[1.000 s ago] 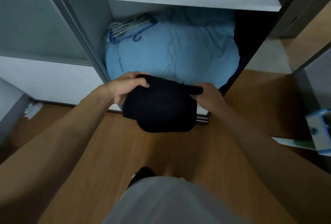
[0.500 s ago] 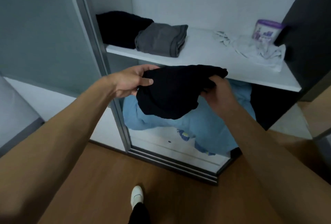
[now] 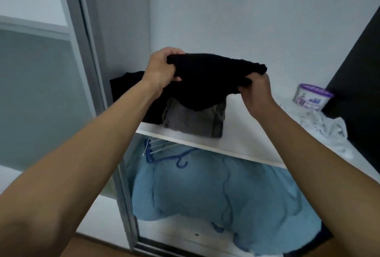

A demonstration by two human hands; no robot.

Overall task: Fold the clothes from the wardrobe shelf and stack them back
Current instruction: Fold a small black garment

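- Both hands are closed on the folded black fabric garment [image 3: 207, 80]: the left hand [image 3: 162, 69] curls over its left end and the right hand [image 3: 256, 90] clutches its right end from below, with no finger straight or free
- Held this way, the garment's long axis runs left to right between the hands, and it hangs in the air above the white wardrobe shelf [image 3: 242, 139], not yet resting on it
- On the shelf just below the held garment lies a folded grey garment [image 3: 193, 121], touching a folded black pile [image 3: 125, 84] at the shelf's left rear; the left hand is nearer to both, so I judge the set-down to be a short drop onto the grey one
- Toward the shelf's right end lie a crumpled white cloth [image 3: 324, 127] and a small round purple-lidded tub [image 3: 310, 97], well apart from the held garment
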